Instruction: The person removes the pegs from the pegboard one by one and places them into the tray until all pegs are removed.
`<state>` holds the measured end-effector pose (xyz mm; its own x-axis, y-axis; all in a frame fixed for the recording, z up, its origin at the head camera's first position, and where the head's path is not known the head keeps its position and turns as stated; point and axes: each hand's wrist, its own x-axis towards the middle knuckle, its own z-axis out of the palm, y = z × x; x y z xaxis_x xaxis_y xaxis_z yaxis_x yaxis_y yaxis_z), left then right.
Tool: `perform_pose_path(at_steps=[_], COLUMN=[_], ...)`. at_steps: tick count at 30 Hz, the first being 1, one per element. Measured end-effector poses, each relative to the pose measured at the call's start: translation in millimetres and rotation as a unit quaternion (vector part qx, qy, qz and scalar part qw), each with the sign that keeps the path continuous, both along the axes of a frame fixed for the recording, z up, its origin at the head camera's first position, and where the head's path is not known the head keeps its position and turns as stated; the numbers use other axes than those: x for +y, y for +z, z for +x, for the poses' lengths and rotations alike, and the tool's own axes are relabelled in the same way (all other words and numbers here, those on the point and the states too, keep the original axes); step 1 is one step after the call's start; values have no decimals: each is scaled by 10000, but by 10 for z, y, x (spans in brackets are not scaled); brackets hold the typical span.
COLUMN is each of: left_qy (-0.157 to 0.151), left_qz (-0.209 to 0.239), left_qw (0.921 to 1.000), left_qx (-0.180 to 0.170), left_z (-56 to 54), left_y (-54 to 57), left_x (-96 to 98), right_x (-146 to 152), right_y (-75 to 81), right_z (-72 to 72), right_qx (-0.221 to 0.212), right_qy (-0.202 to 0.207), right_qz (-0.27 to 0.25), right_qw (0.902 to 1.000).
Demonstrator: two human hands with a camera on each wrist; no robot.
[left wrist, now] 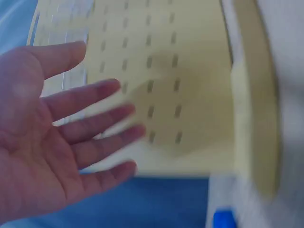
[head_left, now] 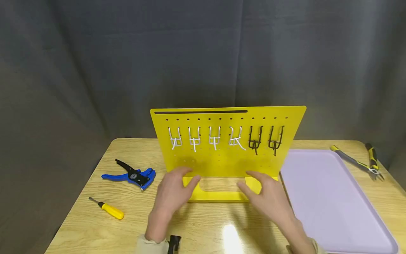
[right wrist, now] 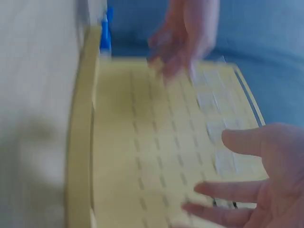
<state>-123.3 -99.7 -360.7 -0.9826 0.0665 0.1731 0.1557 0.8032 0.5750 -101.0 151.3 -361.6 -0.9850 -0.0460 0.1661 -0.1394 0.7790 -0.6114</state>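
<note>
A yellow pegboard [head_left: 219, 167] stands upright on its yellow base [head_left: 219, 196] in the head view. Several white wire hooks [head_left: 214, 139] and two black ones, such as the black hook [head_left: 255, 141], hang in a row across it. My left hand [head_left: 172, 192] hovers before the board's lower left, fingers spread and holding nothing. At the lower right is my right hand [head_left: 269, 195], also empty, thumb and fingers apart. In the left wrist view the left palm [left wrist: 38, 152] faces the slotted board. The right wrist view is blurred; both hands appear there apart from each other.
Left of the board lie blue-and-black wire strippers [head_left: 134, 176] and a yellow screwdriver [head_left: 111, 210]. A lilac tray [head_left: 330, 201] sits at the right. Beyond it are grey-and-yellow pliers [head_left: 352, 160] and another black-and-yellow-handled tool [head_left: 372, 157]. A dark curtain [head_left: 196, 63] hangs behind the wooden table.
</note>
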Motion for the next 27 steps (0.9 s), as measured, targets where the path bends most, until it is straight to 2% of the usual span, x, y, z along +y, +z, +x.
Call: perform_pose_path(at_steps=[3, 6, 7, 9, 11, 14, 16, 19, 23, 27], left_qy=[334, 809, 964, 1172, 1241, 1209, 1110, 944, 827, 775], left_qz=[643, 1310, 1525, 1962, 2318, 2765, 2952, 3042, 3115, 3238], left_qw=[9963, 9809, 9747, 9645, 9586, 9507, 9471, 9462, 9447, 9406], left_qx=[460, 1191, 1323, 1327, 1097, 711, 597, 574, 601, 658], left_z=[-107, -260, -313, -410, -482, -554, -596, -653, -691, -691], left_y=[89, 116, 102, 63, 16, -46, -64, -60, -43, -43], left_x=[-289, -526, -584, -665, -712, -739, -741, -727, -710, -722], right_x=[292, 531, 585, 658, 692, 690, 677, 661, 668, 686], right_y=[92, 182, 209, 259, 298, 336, 354, 353, 287, 241], right_z=[-57, -136, -170, -227, -277, -307, -314, -319, -320, -330], right_qx=[509, 1332, 1608, 1964, 2184, 2226, 2182, 2056, 1879, 1714], right_qy=[-414, -1075, -1247, -1413, -1355, -1077, -915, -824, -906, -803], right_qz=[-212, -344, -446, -837, -1273, -1912, -2105, -2116, -1921, -2109], right_qw=[9976, 9846, 9781, 9667, 9580, 9499, 9485, 9519, 9589, 9590])
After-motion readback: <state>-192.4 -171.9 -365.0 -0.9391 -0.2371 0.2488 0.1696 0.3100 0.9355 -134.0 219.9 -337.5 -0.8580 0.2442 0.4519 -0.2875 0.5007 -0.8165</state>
